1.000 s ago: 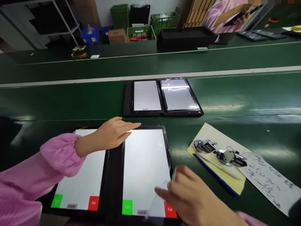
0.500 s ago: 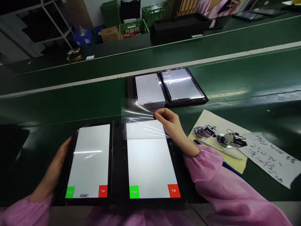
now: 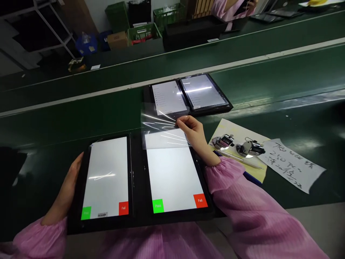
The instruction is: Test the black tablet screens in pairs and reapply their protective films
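My right hand pinches a clear protective film between thumb and fingers. The film hangs over the upper end of the right tablet, whose lit white screen shows a green Pass box and a red Fail box. Beside it lies the left tablet with a similar screen, a light streak across it and a small barcode label at the bottom. Both tablets rest in a black tray. My left hand is wrapped round the tray's left edge, its fingertips hidden.
Two more lit tablets lie in a dark tray behind. On the right, two metal tally counters and pens sit on yellow paper beside a handwritten note. A co-worker's pink sleeve shows across the bench, near green crates.
The view has shifted, so the bench items appear farther left and higher. The tray sits slightly right relative to them. My right hand still pinches the film, which covers about the same part.
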`<state>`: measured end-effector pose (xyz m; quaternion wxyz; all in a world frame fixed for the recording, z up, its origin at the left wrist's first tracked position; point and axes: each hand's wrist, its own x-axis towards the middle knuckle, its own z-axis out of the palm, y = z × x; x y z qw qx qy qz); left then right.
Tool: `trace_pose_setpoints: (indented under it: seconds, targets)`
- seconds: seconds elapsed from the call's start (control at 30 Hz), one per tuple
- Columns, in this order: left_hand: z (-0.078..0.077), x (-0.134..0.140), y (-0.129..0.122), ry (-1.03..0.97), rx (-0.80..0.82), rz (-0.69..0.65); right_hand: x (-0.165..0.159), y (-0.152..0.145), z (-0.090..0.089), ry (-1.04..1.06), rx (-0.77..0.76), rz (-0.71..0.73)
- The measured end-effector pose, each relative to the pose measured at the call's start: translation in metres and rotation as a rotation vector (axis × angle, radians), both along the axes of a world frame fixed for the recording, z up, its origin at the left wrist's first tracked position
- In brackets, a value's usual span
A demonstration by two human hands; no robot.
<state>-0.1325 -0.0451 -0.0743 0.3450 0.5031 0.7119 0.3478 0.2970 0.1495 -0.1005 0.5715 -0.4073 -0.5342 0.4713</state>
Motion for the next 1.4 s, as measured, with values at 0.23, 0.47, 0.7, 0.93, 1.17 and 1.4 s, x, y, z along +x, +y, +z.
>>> trace_pose_setpoints:
  seconds: [0.23, 0.47, 0.7, 0.93, 1.17, 1.4]
  targets:
    - [0.059, -0.005, 0.053, 0.136, -0.13, -0.043, 0.004, 0.001, -0.004, -0.009, 0.0, 0.012]
    - [0.067, 0.028, 0.082, 0.616, -0.141, -0.109, 0.006, -0.002, -0.004, -0.029, -0.017, -0.005]
    - [0.074, 0.044, 0.09, 0.664, -0.107, -0.113, 0.005, -0.004, -0.002, -0.024, -0.023, -0.014]
    - [0.078, 0.084, 0.12, 0.705, -0.064, -0.397, 0.005, -0.005, 0.001, -0.029, -0.002, -0.026]
    - [0.075, 0.098, 0.129, 0.727, 0.032, -0.522, 0.007, -0.005, 0.0, -0.018, 0.012, -0.01]
    - [0.073, 0.068, 0.088, 0.819, 0.078, -0.43, 0.006, -0.004, -0.001, -0.009, 0.027, -0.009]
